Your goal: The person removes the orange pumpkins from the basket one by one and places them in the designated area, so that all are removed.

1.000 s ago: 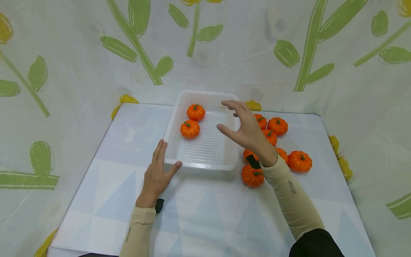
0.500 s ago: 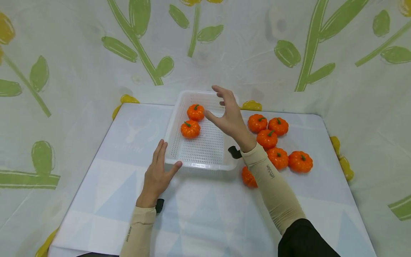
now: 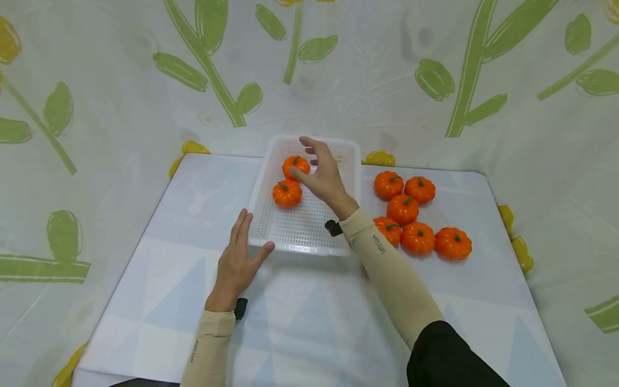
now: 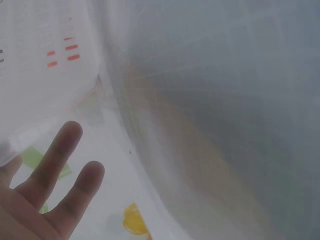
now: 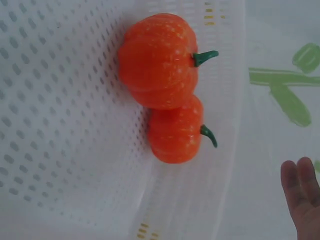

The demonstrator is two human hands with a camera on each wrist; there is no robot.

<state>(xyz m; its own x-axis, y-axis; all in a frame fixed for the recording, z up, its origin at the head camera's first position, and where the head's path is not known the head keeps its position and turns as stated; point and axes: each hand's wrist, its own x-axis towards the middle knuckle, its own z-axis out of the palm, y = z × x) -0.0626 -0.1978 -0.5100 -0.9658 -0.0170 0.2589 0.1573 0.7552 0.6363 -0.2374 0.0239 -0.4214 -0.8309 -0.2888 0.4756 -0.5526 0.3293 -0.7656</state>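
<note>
The right hand [image 3: 328,180] has swung left above the basket [image 3: 319,250], bringing its loose, empty grip near the two pumpkins [image 3: 287,194] inside; the left hand [image 3: 236,269] stays beside the basket, fingers straight.

hazy, dim left wrist view

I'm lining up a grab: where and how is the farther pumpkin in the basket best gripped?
Grip the farther pumpkin around its ribbed, rounded sides, probably from above and the right: bare basket floor lies there, while the nearer pumpkin crowds its near side. The thin stem looks a poorer hold.
</note>
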